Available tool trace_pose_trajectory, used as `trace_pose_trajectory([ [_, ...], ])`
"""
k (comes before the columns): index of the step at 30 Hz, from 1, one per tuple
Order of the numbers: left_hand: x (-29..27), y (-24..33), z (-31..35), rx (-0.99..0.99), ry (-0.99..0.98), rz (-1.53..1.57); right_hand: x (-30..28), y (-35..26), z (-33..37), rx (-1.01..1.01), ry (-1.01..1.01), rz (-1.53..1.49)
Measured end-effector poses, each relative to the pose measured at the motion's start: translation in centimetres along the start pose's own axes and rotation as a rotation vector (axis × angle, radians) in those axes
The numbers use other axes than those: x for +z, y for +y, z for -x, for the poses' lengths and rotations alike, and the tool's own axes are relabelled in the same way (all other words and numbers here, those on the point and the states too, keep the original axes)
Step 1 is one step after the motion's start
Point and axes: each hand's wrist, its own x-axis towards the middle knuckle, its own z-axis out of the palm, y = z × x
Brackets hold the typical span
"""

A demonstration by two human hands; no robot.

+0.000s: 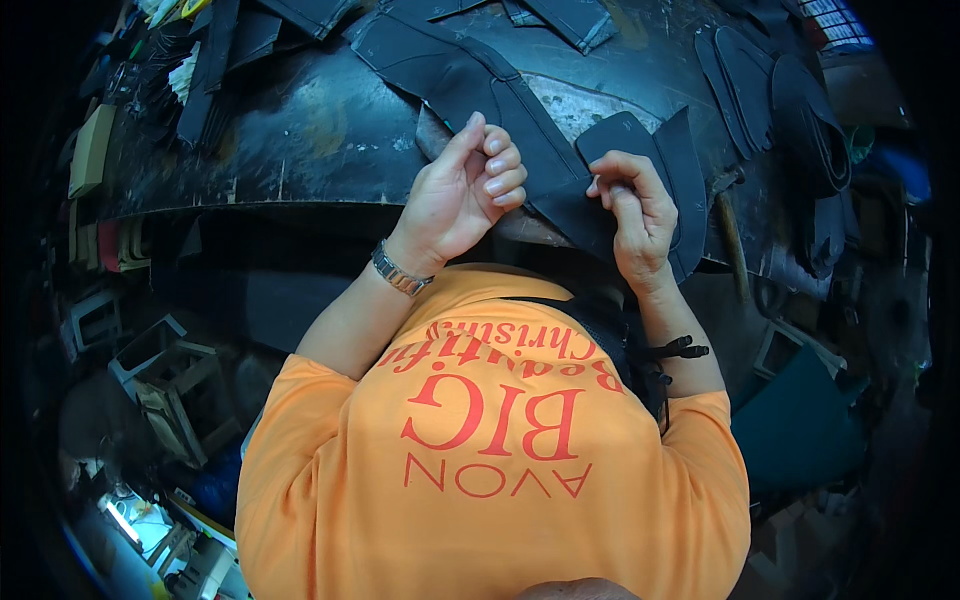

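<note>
My left hand (462, 192), with a metal-banded watch (401, 269) on its wrist, is raised over the table's near edge. Its fingers curl inward and the thumb points up beside them; anything between them is too small to make out. To its right, my right hand (641, 212) is bent with thumb and fingertips drawn together, and whatever they pinch is hidden. Beneath and between both hands lies a long black sheet-material piece (500, 120) with seam lines, running from the far left toward me. A rounded black panel (620, 132) and a curved strip (688, 190) lie by my right hand.
A hammer (731, 225) with a wooden handle juts over the edge of the dark worn table (280, 150). Stacked curved black pieces (735, 90) and a black roll (805, 125) lie right; dark scraps (215, 70) lie far left. Wooden stools (180, 400) stand lower left.
</note>
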Motion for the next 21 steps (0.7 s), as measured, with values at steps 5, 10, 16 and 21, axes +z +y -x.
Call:
trace_pose_trajectory([
  [5,0.1,0.0,-0.1,0.001,-0.015,0.009,0.4,0.2,0.0,0.092,0.045,-0.096],
  [10,0.1,0.0,-0.1,0.0,-0.034,0.004,0.8,0.2,-0.2,0.033,0.061,-0.087],
  [16,0.1,-0.4,-0.1,0.011,-0.076,-0.021,1.5,-0.7,0.3,-0.036,-0.064,-0.166],
  [21,0.0,-1.0,0.4,0.028,-0.109,-0.209,2.4,-0.9,0.4,-0.023,-0.052,-0.143],
])
